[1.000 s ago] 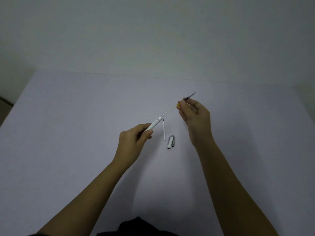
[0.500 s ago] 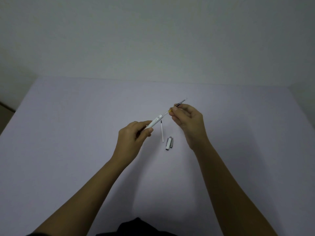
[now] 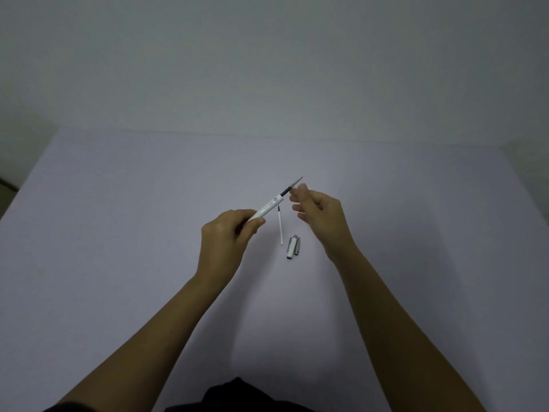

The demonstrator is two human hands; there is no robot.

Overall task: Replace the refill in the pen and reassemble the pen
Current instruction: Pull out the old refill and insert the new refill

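My left hand (image 3: 227,233) grips the lower end of a white pen barrel (image 3: 267,207), which points up and to the right. A dark grip section with a pointed tip (image 3: 292,185) sits at the barrel's upper end. My right hand (image 3: 319,214) hovers just right of that tip, fingers loosely curled and apart, holding nothing. A thin white refill (image 3: 280,226) lies on the table below the barrel. A white and grey pen cap (image 3: 293,246) lies beside the refill, to its right.
The pale lilac table (image 3: 118,233) stretches wide around my hands, ending at a plain wall behind. Dark clothing (image 3: 237,396) shows at the bottom edge.
The refill and grip section have slid into the barrel as my right hand pushed them toward my left. My right hand has since let go and opened beside the tip.
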